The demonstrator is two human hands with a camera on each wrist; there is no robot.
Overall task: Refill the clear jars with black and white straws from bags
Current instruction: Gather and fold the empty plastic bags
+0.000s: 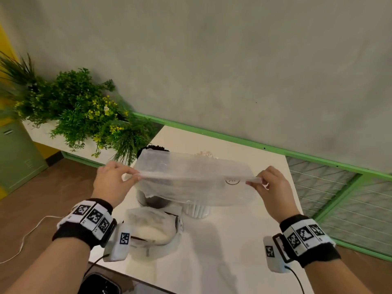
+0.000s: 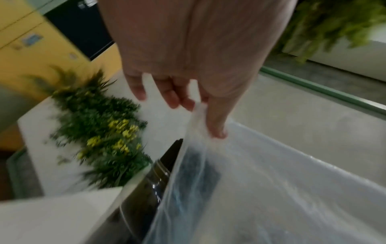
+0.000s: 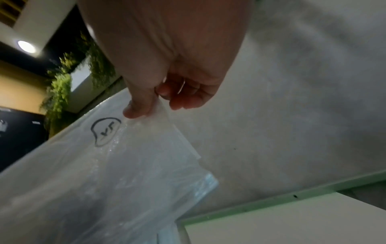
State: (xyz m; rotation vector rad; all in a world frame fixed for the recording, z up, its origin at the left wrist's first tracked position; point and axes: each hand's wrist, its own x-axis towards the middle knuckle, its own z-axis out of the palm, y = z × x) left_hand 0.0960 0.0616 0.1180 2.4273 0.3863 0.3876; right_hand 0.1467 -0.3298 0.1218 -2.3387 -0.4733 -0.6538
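1. White table (image 1: 244, 240): bears a jar of black straws (image 1: 151, 200), a jar of white straws (image 1: 197, 211) and a crumpled bag (image 1: 152, 228).
2. Clear plastic bag (image 1: 191, 183): stretched above the jars; left hand (image 1: 112, 181) and right hand (image 1: 273, 187) each pinch one end.
3. Room: grey wall (image 1: 233, 71), green rail (image 1: 254, 145), plants (image 1: 80, 111), wood floor (image 1: 42, 204).

A white table (image 1: 244, 240) stands against a grey wall (image 1: 212, 60) edged by a green rail (image 1: 233, 139). A white planter (image 1: 48, 137) holding green foliage with yellow flowers (image 1: 84, 109) sits at the table's left corner. Left of it: a green cabinet (image 1: 17, 153) and wooden floor (image 1: 42, 200) with a white cable (image 1: 27, 232). Right of the table: a green-framed wire-mesh panel (image 1: 339, 200).
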